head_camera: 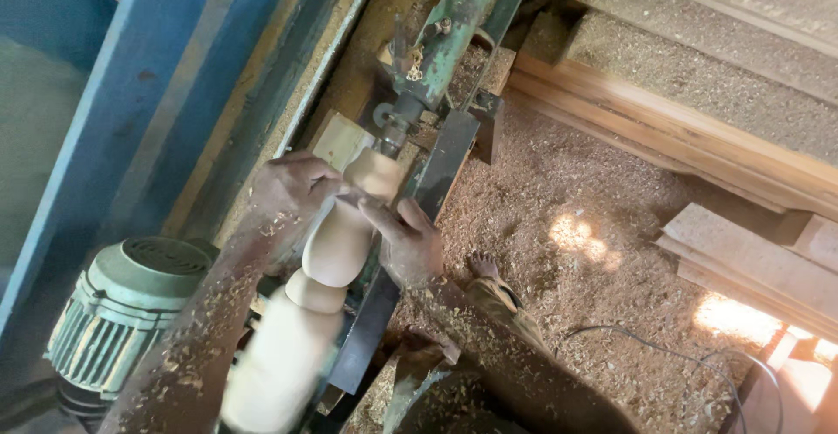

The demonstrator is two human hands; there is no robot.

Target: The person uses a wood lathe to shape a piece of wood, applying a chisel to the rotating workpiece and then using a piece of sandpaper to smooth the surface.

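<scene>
The workpiece sits on the lathe, tailstock beyond it. Left hand touches its left, right hand its right. Motor lies left, planks right.

Smooth pale turned wood spindle, chipped green-painted metal tailstock, rough sawdust-covered floor

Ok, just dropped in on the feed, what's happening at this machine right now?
A person is working a pale turned wooden piece mounted on a lathe, its far end held by the green tailstock. Both hands meet at a narrow neck of the piece: the left hand wraps over it from one side, the right hand presses in from the other. Both forearms are dusted with shavings. A green motor sits at the near left, and sawdust covers the floor.
</scene>
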